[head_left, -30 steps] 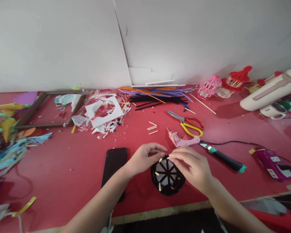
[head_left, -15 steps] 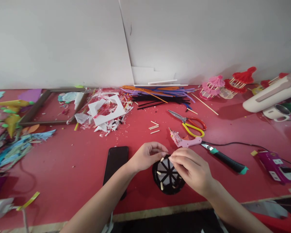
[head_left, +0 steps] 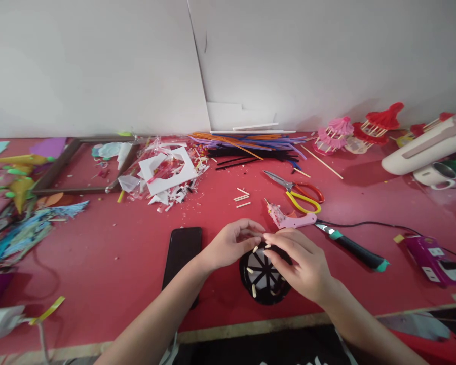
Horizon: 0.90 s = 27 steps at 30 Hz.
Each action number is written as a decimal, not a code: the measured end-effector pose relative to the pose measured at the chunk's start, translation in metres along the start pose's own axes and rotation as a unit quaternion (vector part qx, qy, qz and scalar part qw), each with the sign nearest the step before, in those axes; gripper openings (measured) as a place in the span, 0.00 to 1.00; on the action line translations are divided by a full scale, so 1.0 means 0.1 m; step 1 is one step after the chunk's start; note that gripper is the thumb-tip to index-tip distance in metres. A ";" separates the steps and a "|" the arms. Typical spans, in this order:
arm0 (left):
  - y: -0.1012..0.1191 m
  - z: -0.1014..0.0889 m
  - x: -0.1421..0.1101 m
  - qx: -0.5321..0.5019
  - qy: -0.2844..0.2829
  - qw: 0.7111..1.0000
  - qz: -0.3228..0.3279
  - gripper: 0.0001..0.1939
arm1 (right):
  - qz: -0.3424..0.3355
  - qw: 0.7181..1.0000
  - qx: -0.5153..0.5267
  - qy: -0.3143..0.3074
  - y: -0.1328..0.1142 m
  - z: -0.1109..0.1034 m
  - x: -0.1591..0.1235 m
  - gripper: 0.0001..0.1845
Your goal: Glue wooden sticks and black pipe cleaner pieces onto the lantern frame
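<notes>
A round black fuzzy frame (head_left: 267, 299) with spokes over a pale disc lies on the red table in front of me. Several short cream stick pieces (head_left: 254, 290) stand up around its rim. My left hand (head_left: 231, 247) holds the far rim between thumb and fingers, beside one of the sticks. On the rim's far right is my right hand (head_left: 306, 263), its thumb and forefinger slightly apart around another short stick (head_left: 268, 247). That hand covers part of the frame's right side.
A phone (head_left: 182, 253) lies left of the frame. Beyond my right hand are a pink glue gun (head_left: 294, 221), scissors (head_left: 304, 195) and a black-green cutter (head_left: 355, 253). Loose stick pieces (head_left: 242, 198), pipe cleaners (head_left: 247, 147) and paper scraps (head_left: 167, 175) lie farther back.
My right thumb and forefinger have parted from their pinch, showing the short stick on the rim. My left hand stays at the rim. The view has shifted slightly.
</notes>
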<state>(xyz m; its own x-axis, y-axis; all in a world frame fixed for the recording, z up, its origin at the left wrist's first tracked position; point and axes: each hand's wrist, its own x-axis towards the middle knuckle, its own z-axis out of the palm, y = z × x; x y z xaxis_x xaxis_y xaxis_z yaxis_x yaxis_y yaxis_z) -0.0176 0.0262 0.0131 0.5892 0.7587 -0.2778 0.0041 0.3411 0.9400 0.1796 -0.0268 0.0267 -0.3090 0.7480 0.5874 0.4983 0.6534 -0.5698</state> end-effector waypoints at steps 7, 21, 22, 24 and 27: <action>0.01 0.02 -0.01 0.010 0.011 1.000 0.011 0.13 | 0.008 1.000 -0.015 0.007 0.01 -0.03 -0.01 0.21; 0.03 0.05 -0.02 0.041 0.008 0.999 -0.008 0.13 | 0.005 1.000 0.008 0.004 0.03 -0.05 -0.03 0.16; 0.02 0.05 -0.02 0.041 0.007 0.999 -0.011 0.13 | 0.005 1.000 0.006 0.007 0.03 -0.05 -0.03 0.16; 0.02 0.05 -0.02 0.040 0.005 0.999 -0.014 0.13 | 0.005 1.000 0.005 0.012 0.02 -0.05 -0.01 0.15; 0.02 0.05 -0.01 0.038 0.006 0.999 -0.018 0.13 | 0.000 1.000 0.000 0.019 0.01 -0.04 0.00 0.14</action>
<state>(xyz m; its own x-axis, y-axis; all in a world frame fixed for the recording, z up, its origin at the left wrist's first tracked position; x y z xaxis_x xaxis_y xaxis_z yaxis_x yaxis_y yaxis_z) -0.0147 0.0232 0.0158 0.5781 0.7530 -0.3142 0.0866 0.3263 0.9413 0.1832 -0.0266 0.0281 -0.2782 0.7426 0.6092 0.4983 0.6538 -0.5694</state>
